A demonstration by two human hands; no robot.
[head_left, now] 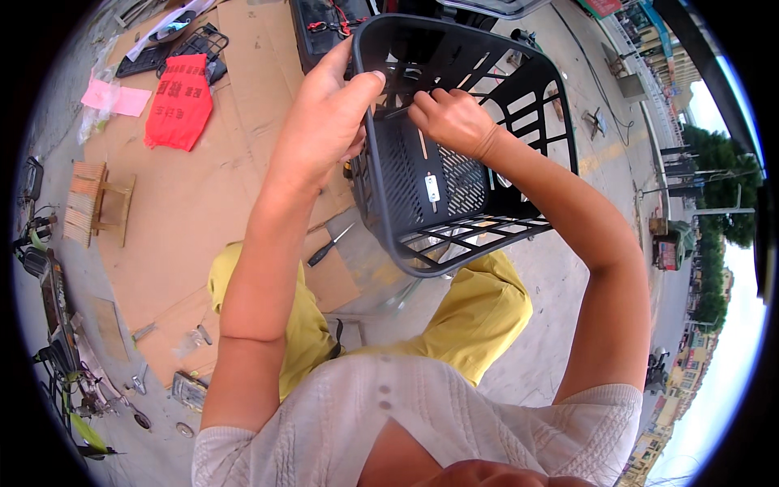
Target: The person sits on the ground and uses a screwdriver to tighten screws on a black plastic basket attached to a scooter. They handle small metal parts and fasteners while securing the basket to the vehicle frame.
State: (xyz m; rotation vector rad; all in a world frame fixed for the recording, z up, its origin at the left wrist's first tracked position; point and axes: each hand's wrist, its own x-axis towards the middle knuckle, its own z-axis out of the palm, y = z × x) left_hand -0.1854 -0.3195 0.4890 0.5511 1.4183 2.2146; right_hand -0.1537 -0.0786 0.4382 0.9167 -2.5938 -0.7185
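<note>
Working inside the black basket [380,187] goes best with its rim braced firmly, so the fingers inside can press without tipping it. The left hand [329,109] grips the basket's left rim, thumb on top; the right hand [454,122] reaches inside, fingers curled closed, though what they pinch, if anything, is too small to tell. The basket thus sits between both hands, above the knees, its slotted metal plate [432,188] below the right hand.

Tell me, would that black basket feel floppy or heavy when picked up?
The black basket is probably stiff, as its rim shows no obvious sag where the left grip holds it. It is likely light for its size, since its walls are largely open slots. Those same openings may make it easy to hook rather than slippery.
</note>
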